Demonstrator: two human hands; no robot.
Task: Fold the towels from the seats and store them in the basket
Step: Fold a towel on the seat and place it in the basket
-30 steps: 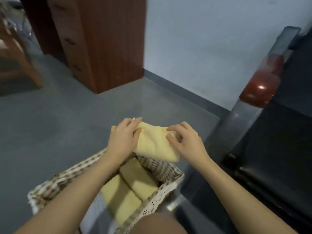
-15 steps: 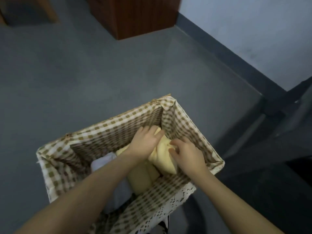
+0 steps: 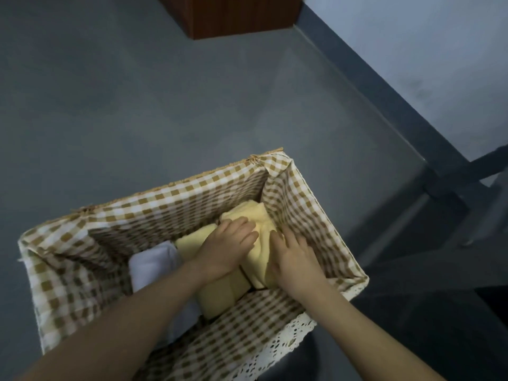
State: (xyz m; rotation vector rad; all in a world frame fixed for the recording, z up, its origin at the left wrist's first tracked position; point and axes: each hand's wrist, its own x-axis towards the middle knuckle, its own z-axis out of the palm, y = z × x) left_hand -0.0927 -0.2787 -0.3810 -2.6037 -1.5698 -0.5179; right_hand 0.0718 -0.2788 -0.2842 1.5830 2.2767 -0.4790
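folded yellow towel [image 3: 258,240]: inside the basket at its far right end, against the checked lining, lying beside and partly on top of the other towels
basket [image 3: 176,193]: rectangular wicker, brown-and-white gingham liner, white lace trim along the near edge; sits on the grey floor [image 3: 137,92]
other yellow towels [image 3: 217,292]: two folded pieces lower down, mid-basket, touching the top one; partly hidden by the left forearm
white towel [image 3: 154,262]: folded, left of the yellow ones, touching them; near end hidden under the arm
left hand [image 3: 228,246]: palm down, fingers straight and together, pressing flat on the left part of the top yellow towel; nothing gripped
right hand [image 3: 294,254]: palm down, fingers spread and straight, pressing on the right side of the same towel, next to the liner wall; nothing gripped
hands: near each other, not touching, strip of towel visible between them
wooden cabinet [image 3: 233,15]: reddish-brown corner at top of view, well apart from basket
wall [image 3: 412,50]: pale, with dark skirting, upper right
lower right: dark furniture, too dim to identify
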